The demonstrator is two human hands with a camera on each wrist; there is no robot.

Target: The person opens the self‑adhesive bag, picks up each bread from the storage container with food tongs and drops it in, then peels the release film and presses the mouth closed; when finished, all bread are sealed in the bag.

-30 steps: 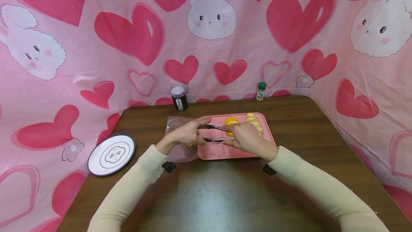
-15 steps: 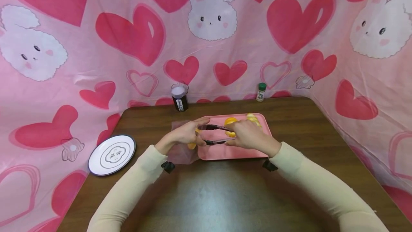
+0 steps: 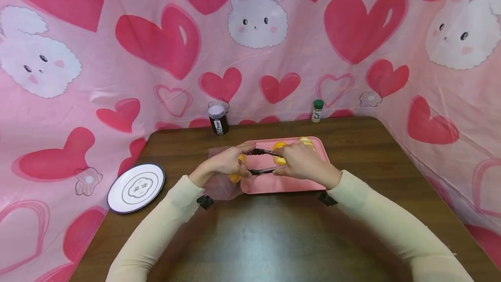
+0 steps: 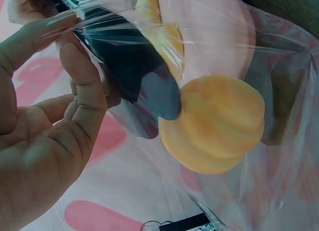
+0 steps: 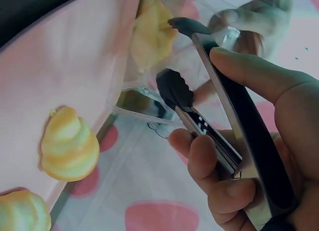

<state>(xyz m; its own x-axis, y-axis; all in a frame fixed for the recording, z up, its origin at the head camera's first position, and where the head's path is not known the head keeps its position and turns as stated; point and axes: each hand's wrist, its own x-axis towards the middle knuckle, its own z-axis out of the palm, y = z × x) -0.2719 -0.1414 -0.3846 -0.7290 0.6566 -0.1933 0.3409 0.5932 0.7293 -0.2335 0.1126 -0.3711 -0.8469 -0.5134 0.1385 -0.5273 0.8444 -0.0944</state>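
Observation:
My left hand [image 3: 227, 162] pinches the mouth of a clear plastic bag [image 3: 221, 188] at the left end of a pink tray [image 3: 258, 185]. My right hand [image 3: 305, 166] grips a pair of tongs [image 5: 249, 126] with black tips, the two arms spread apart. In the left wrist view the dark tips show behind the plastic, right beside a golden ridged bun [image 4: 219, 121] that lies inside the bag. On the tray are an orange bun [image 3: 279, 146] and a pale twisted roll [image 3: 307, 142], both partly hidden by my right hand.
A white plate [image 3: 137, 188] with a dark rim lies at the table's left. At the back edge stand a dark jar [image 3: 219, 123] with a pale lid and a small green-capped bottle [image 3: 317, 111]. A printed pink cloth [image 3: 250, 68] hangs behind the table.
The bag's left side has drawn in toward my left hand, and more of the golden bun shows beside that hand. The tongs' arms stand slightly wider apart. Both hands stay nearly in place.

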